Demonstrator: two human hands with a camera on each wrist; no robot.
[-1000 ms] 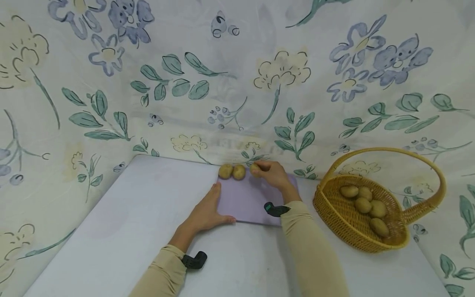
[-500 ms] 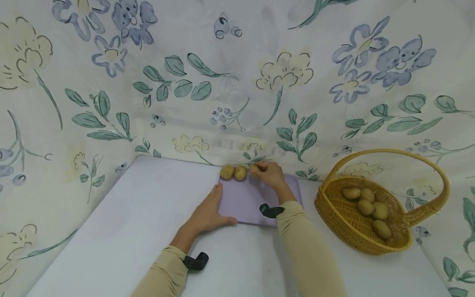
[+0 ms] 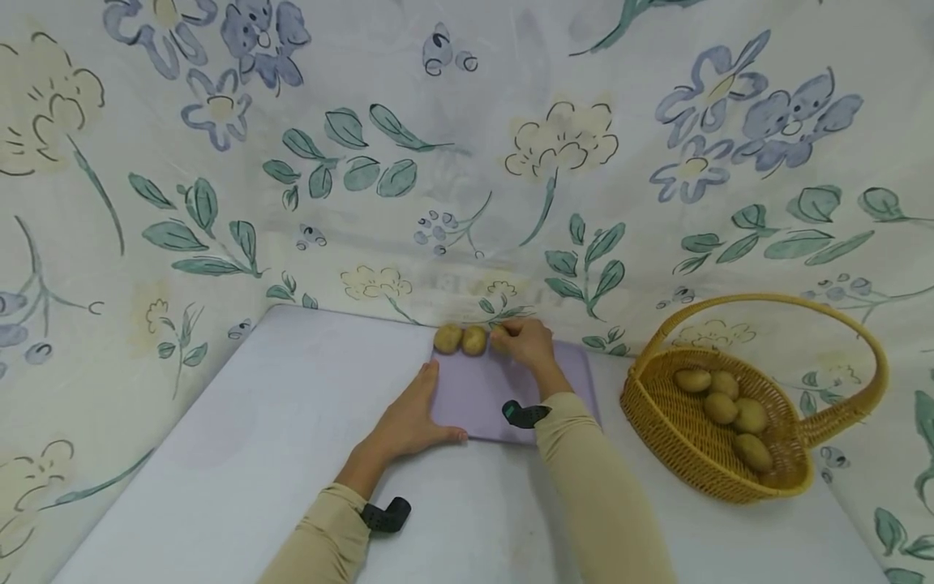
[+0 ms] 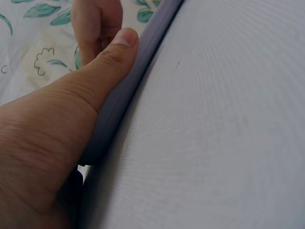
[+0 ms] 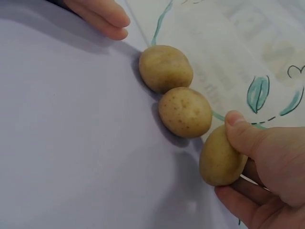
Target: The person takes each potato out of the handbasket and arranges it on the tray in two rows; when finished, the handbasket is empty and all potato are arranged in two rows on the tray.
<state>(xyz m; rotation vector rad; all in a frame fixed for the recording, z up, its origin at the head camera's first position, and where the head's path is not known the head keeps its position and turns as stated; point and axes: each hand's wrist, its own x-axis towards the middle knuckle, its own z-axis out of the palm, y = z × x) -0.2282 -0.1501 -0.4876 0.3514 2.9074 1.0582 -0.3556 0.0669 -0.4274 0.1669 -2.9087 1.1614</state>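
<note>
My right hand [image 3: 530, 344] grips a potato [image 5: 221, 160] between thumb and fingers at the back edge of a lilac board [image 3: 474, 397]. Two more potatoes sit side by side to its left along that edge, the middle potato [image 5: 185, 112] right beside the held one and the outer potato [image 5: 165, 69] at the back left corner. My left hand [image 3: 412, 418] lies at the board's left side with fingers straight, its thumb [image 4: 112, 55] stretched along the front edge. In the head view the right fingers hide part of the held potato.
A wicker basket [image 3: 679, 454] with a tall handle stands right of the board, several potatoes [image 3: 721, 408] inside it. The white table [image 3: 292, 389] runs back to a flower-patterned cloth [image 3: 467, 162] hanging behind and at the sides.
My right hand has brought the potato slightly lower and nearer to the middle one, and its wrist has shifted left. My left hand has stayed at the board's side.
</note>
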